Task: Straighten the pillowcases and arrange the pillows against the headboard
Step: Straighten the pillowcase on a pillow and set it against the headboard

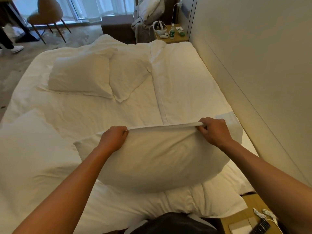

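A white pillow point(152, 159) hangs in front of me over the near end of the bed. My left hand point(114, 138) and my right hand point(213, 130) each pinch the open edge of its pillowcase, pulled taut between them. Another pillow point(81, 75) lies farther off on the left of the bed, with a flatter one point(128, 76) beside it. One more pillow point(28, 141) sits at the near left. The padded headboard wall point(253, 65) runs along the right side.
A white duvet point(182, 81) covers the mattress. A far nightstand point(170, 35) holds a headset, a controller and a bottle. A near nightstand point(249, 218) carries cables and a remote. A brown chair point(47, 16) and a person's leg point(8, 43) are at the far left.
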Motion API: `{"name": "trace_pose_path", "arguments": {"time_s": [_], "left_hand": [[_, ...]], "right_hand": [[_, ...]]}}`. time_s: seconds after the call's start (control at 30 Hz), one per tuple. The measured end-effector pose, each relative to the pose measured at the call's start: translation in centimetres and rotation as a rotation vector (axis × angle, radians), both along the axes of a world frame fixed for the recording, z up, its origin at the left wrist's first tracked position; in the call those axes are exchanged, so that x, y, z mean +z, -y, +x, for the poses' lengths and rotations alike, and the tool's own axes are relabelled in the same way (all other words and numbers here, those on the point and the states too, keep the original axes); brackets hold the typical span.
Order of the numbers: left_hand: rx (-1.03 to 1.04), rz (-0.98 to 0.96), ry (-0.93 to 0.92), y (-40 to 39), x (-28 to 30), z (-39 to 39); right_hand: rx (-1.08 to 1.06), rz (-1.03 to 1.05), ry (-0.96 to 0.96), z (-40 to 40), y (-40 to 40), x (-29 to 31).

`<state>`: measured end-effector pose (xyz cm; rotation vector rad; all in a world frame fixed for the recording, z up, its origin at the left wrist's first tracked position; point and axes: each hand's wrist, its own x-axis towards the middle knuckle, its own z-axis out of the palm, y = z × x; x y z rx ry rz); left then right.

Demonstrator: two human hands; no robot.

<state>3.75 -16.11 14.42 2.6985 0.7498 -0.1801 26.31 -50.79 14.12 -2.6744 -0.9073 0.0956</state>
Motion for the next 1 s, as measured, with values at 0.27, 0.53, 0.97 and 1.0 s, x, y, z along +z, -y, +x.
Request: {"name": "trace_pose_path", "arguments": {"time_s": [0.27, 0.53, 0.97, 1.0], "left_hand": [[0.051, 0.046, 0.275, -0.2, 1.2, 0.0], [-0.084, 0.038, 0.448, 0.4, 4.9, 3.9], [-0.321, -0.077, 0.557, 9.1, 9.6, 16.4], [-0.336, -0.082, 0.555, 10.2, 9.5, 17.2]], "right_hand": [[-0.119, 0.197, -0.113, -1.1, 0.0, 0.5], [-0.337, 0.397, -0.077, -1.8, 2.0, 3.4], [-0.588, 0.407, 0.114, -1.3, 14.1, 8.4], [-0.603, 0.409, 0.11, -0.8, 15.3, 8.2]]}}
